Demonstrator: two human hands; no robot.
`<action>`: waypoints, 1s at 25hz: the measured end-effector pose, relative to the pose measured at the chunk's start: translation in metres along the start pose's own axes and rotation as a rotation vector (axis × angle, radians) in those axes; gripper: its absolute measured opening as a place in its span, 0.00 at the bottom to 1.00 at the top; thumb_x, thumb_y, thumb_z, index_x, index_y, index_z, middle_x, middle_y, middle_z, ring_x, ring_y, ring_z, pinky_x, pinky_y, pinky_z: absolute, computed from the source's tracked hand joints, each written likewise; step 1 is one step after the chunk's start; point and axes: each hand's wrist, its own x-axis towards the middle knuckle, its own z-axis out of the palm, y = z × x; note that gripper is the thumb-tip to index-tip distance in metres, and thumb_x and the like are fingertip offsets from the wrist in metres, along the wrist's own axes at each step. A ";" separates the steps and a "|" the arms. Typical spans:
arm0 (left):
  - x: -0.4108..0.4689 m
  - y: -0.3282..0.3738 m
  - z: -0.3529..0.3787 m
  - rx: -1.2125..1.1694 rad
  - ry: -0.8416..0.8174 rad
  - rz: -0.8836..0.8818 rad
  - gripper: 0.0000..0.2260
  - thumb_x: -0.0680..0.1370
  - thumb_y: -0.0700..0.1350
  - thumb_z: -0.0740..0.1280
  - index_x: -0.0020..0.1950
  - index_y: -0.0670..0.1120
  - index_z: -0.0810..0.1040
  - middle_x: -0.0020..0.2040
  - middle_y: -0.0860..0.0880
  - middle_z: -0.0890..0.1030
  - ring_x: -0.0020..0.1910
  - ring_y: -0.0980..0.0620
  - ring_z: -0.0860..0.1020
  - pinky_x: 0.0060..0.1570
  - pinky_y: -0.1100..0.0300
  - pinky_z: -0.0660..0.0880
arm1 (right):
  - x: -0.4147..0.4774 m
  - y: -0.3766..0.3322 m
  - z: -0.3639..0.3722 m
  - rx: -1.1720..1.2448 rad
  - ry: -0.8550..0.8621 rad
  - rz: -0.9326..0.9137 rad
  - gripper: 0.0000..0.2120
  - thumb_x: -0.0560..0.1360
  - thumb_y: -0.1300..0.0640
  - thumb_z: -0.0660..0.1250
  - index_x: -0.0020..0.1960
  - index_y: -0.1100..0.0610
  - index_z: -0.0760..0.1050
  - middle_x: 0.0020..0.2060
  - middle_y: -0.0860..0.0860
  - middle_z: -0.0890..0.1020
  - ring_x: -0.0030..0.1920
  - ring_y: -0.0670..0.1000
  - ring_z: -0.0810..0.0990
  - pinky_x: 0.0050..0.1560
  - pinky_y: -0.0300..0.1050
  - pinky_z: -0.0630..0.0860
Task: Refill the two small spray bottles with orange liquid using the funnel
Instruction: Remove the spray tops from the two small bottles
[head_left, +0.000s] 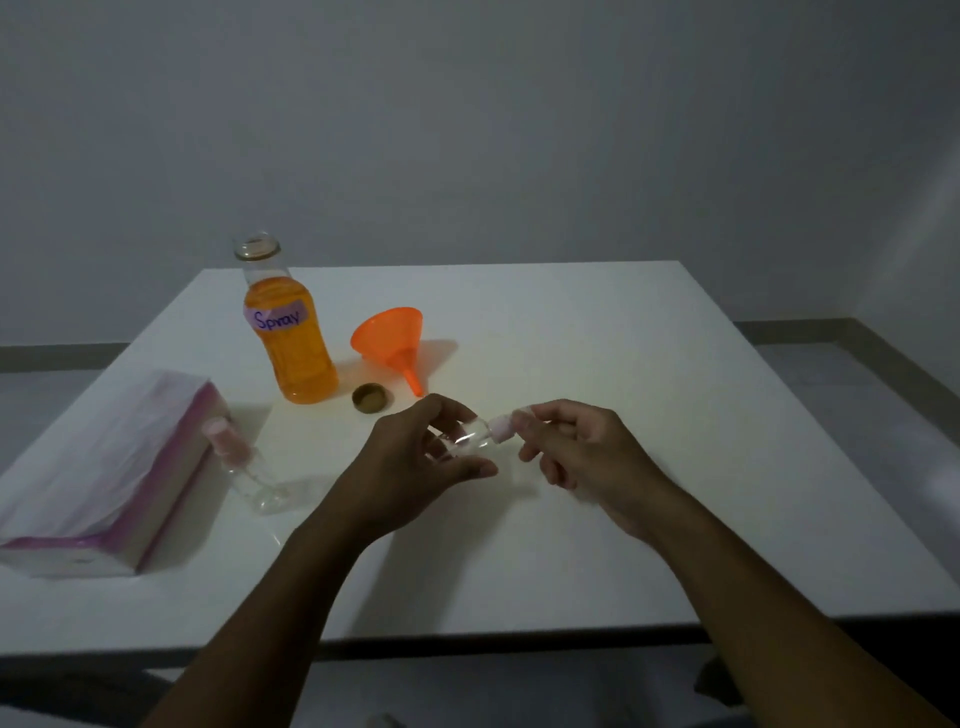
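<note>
Bench (623, 467): white, carried everything. The work was done at the near middle, within easy reach of both hands.

Pack (104, 467): pink-and-white, at the left edge, clear of the pouring area. Judged to be tissues kept by for spills; contents not legible.

Big bottle (291, 338): upright at rear left, labelled "Spray", mouth open and pointing up. Orange liquid stood about to the shoulder. Judged opened ready for pouring.

Left hand (415, 457): fingers and thumb curled round the clear body of the held sprayer, steadying it above the bench.

Right hand (576, 447): fingertips pinched the pink top (501, 428). This grip suits unscrewing, since one hand braces while the other turns.

Funnel (392, 340): orange, on its side just right of the big bottle. Wide mouth faced up and back, spout pointed toward the person. Not yet in use.

Second sprayer (244, 462): clear, looked empty, just beside the pack. Long axis ran diagonally, pink top toward the pack and base toward the person. Could not tell whether it lay flat or leaned.

Held sprayer (475, 434): between the two hands in front of the funnel, looked empty. Long axis near level, running left to right. The top pointed right toward the right hand, the base sat in the left palm.

Cap (372, 398): gold, open side up, between big bottle and funnel spout.

Stage: judged early, top removal on the first sprayer, nothing poured.
</note>
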 end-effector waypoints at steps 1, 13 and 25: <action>0.000 -0.001 0.002 -0.002 -0.014 0.021 0.21 0.67 0.58 0.75 0.56 0.54 0.76 0.48 0.59 0.79 0.43 0.60 0.78 0.41 0.62 0.80 | 0.001 0.001 0.002 -0.033 -0.018 -0.008 0.15 0.72 0.41 0.73 0.50 0.52 0.85 0.38 0.51 0.86 0.31 0.48 0.75 0.30 0.39 0.71; 0.017 -0.001 0.002 -0.091 -0.156 0.103 0.19 0.75 0.58 0.67 0.61 0.49 0.79 0.44 0.55 0.84 0.40 0.57 0.82 0.38 0.64 0.78 | 0.017 0.005 -0.014 -0.087 -0.140 -0.279 0.15 0.73 0.65 0.75 0.59 0.57 0.80 0.49 0.54 0.85 0.50 0.56 0.84 0.52 0.48 0.82; 0.015 -0.011 0.005 0.028 -0.073 0.154 0.21 0.67 0.63 0.72 0.56 0.56 0.77 0.50 0.57 0.76 0.44 0.59 0.78 0.42 0.62 0.79 | 0.014 0.001 -0.020 -0.280 -0.124 -0.180 0.33 0.68 0.47 0.79 0.71 0.44 0.71 0.59 0.45 0.80 0.52 0.49 0.85 0.51 0.47 0.84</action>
